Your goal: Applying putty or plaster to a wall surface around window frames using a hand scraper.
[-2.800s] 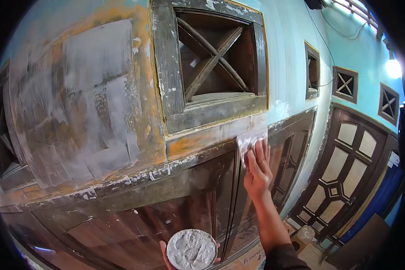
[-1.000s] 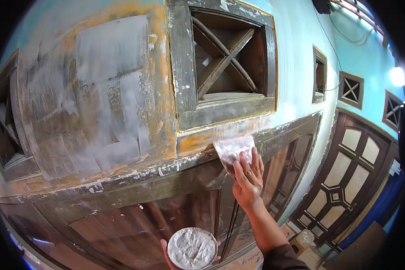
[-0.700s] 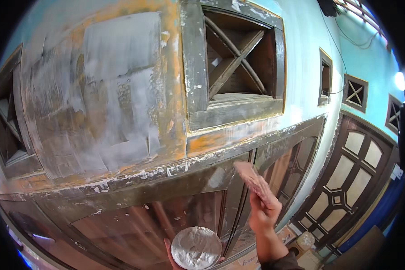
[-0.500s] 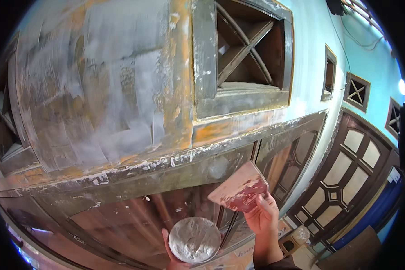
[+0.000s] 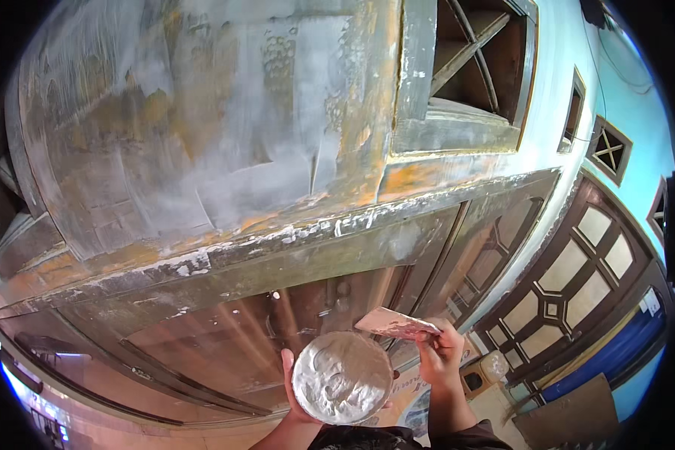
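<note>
My left hand (image 5: 298, 415) holds a round tub (image 5: 389, 379) from its left side and below, thumb up against the rim. Whitish-grey putty (image 5: 341, 382) with a lumpy, dented surface fills it. Just to the right, my right hand (image 5: 440, 354) pinches a flat reddish putty spreader (image 5: 397, 324) by one edge. Pale putty coats much of the spreader, which is tilted nearly edge-on over the tub's upper right rim; whether they touch, I cannot tell. Ahead stands a wall (image 5: 240, 150) streaked with grey-white putty over orange and brown patches.
A dark wooden frame with crossed bars (image 5: 469, 56) sits in the wall. Below runs a ledge (image 5: 277, 244) spotted with white, above dark glazed panels (image 5: 232, 352). To the right are a panelled door (image 5: 566, 281), something blue (image 5: 607, 364) and a brown board (image 5: 570, 412).
The spreader has come down and left towards the tub, turning from face-on to nearly edge-on. The tub now appears larger and slightly higher. The view has shifted, so the wall sits farther right.
</note>
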The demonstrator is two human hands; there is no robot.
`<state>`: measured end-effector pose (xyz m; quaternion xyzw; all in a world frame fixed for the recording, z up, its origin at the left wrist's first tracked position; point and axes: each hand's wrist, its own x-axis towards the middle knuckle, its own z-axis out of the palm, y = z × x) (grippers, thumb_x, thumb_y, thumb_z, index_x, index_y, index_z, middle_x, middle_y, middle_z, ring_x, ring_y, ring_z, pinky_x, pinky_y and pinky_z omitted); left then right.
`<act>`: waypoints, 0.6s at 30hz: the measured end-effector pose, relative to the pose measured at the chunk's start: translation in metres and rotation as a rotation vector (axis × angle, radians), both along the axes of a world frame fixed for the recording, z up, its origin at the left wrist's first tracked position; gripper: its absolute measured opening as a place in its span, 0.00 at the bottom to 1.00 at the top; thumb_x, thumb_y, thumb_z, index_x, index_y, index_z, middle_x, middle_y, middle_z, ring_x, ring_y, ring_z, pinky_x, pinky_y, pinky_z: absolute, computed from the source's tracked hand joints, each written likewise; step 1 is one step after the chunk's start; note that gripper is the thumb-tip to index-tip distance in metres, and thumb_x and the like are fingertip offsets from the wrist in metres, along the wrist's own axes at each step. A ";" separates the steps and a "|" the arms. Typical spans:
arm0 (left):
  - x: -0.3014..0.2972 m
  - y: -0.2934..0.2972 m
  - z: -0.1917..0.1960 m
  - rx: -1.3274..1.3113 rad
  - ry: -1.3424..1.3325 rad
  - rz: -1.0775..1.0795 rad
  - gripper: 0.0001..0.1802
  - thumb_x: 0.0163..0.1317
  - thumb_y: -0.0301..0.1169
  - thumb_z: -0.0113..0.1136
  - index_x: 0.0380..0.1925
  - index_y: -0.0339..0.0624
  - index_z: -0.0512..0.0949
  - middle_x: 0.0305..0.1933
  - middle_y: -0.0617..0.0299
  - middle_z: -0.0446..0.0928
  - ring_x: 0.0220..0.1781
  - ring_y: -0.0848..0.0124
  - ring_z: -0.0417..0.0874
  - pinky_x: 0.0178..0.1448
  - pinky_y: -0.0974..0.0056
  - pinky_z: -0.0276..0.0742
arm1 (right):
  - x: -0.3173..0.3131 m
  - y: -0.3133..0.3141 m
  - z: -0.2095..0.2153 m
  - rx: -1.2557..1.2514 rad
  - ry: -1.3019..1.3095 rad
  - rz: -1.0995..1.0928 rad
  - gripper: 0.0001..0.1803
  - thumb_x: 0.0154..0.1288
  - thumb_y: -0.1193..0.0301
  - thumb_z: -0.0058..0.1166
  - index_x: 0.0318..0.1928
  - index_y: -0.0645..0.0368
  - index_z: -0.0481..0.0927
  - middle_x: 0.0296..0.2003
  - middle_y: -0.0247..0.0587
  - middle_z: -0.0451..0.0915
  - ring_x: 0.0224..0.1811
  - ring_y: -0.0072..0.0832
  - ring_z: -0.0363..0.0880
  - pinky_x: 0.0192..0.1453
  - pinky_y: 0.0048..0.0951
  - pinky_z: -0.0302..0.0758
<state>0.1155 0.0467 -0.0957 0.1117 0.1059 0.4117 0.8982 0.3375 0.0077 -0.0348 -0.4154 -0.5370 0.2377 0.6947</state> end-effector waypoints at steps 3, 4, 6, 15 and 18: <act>-0.010 -0.004 0.009 0.016 -0.178 -0.102 0.54 0.62 0.79 0.36 0.75 0.51 0.64 0.77 0.50 0.63 0.74 0.38 0.66 0.68 0.21 0.62 | -0.009 -0.002 -0.002 0.002 0.029 -0.002 0.10 0.72 0.74 0.61 0.48 0.67 0.79 0.39 0.33 0.81 0.39 0.16 0.75 0.43 0.18 0.69; -0.012 -0.005 0.011 0.050 -0.299 -0.166 0.54 0.63 0.78 0.34 0.74 0.48 0.65 0.77 0.50 0.64 0.75 0.43 0.67 0.73 0.29 0.62 | -0.010 -0.003 -0.002 -0.001 0.030 -0.002 0.10 0.72 0.74 0.61 0.48 0.67 0.79 0.39 0.33 0.81 0.39 0.16 0.75 0.43 0.18 0.69; -0.017 -0.009 0.006 0.002 -0.118 -0.058 0.53 0.64 0.78 0.34 0.74 0.48 0.65 0.77 0.50 0.64 0.75 0.44 0.67 0.73 0.29 0.63 | -0.013 -0.007 -0.004 -0.042 -0.030 -0.013 0.09 0.71 0.74 0.62 0.48 0.66 0.80 0.40 0.32 0.82 0.39 0.16 0.75 0.43 0.17 0.69; -0.028 -0.009 -0.012 -0.005 -0.151 -0.038 0.50 0.66 0.75 0.38 0.73 0.46 0.66 0.75 0.50 0.67 0.72 0.45 0.71 0.73 0.34 0.66 | -0.034 -0.015 0.011 -0.007 -0.470 -0.084 0.07 0.69 0.81 0.59 0.45 0.65 0.84 0.31 0.41 0.85 0.30 0.23 0.82 0.35 0.24 0.75; -0.036 -0.009 -0.018 -0.116 -0.406 -0.070 0.50 0.66 0.74 0.40 0.72 0.45 0.67 0.74 0.50 0.69 0.72 0.47 0.72 0.73 0.37 0.68 | -0.044 -0.020 0.005 -0.151 -0.573 -0.061 0.09 0.68 0.82 0.56 0.46 0.62 0.85 0.29 0.44 0.83 0.31 0.29 0.84 0.36 0.28 0.77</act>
